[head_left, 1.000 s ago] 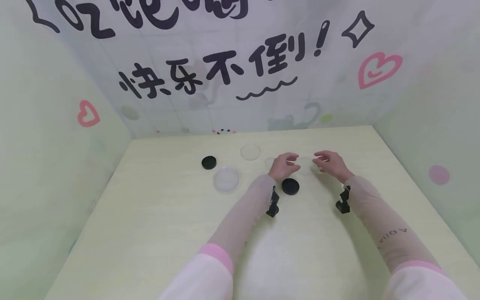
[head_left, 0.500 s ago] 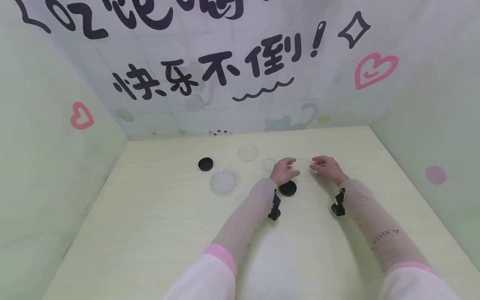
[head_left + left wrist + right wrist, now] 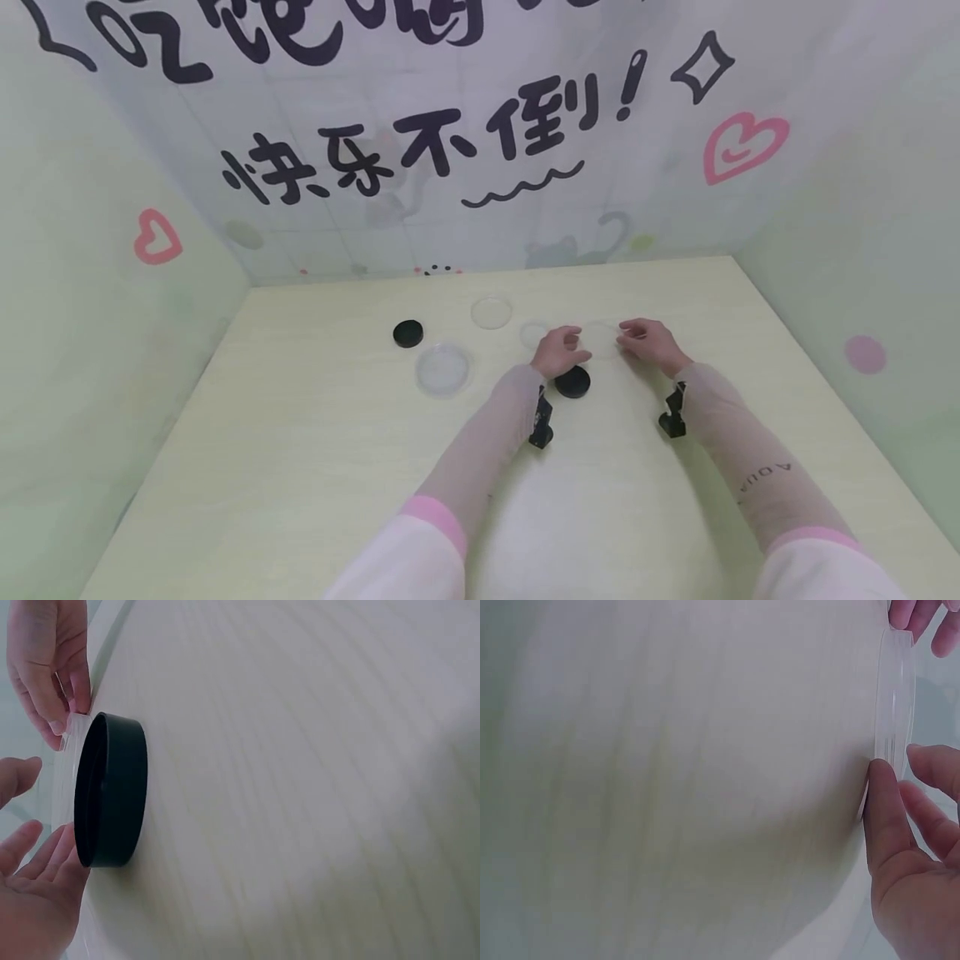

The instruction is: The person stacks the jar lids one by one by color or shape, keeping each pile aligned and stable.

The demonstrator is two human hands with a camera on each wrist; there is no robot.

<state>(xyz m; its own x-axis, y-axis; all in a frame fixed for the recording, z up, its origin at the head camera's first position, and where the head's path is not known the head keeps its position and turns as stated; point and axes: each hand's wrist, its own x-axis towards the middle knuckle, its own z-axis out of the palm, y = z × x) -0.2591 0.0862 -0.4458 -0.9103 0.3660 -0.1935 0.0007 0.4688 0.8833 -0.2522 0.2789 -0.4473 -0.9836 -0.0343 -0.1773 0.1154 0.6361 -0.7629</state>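
On the pale, wood-grained counter, a shallow, round, transparent dish is lying between the two hands. The right hand is pinching the dish's edge between thumb and bent fingers. The left hand is resting loosely spread beside the opposite edge; contact there is remaining unclear. A shallow, round, black cap is sitting just beside the left hand.

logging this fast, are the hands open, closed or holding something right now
Left hand: open, near the black lid.
Right hand: touching the clear dish; whether it grips cannot be told.
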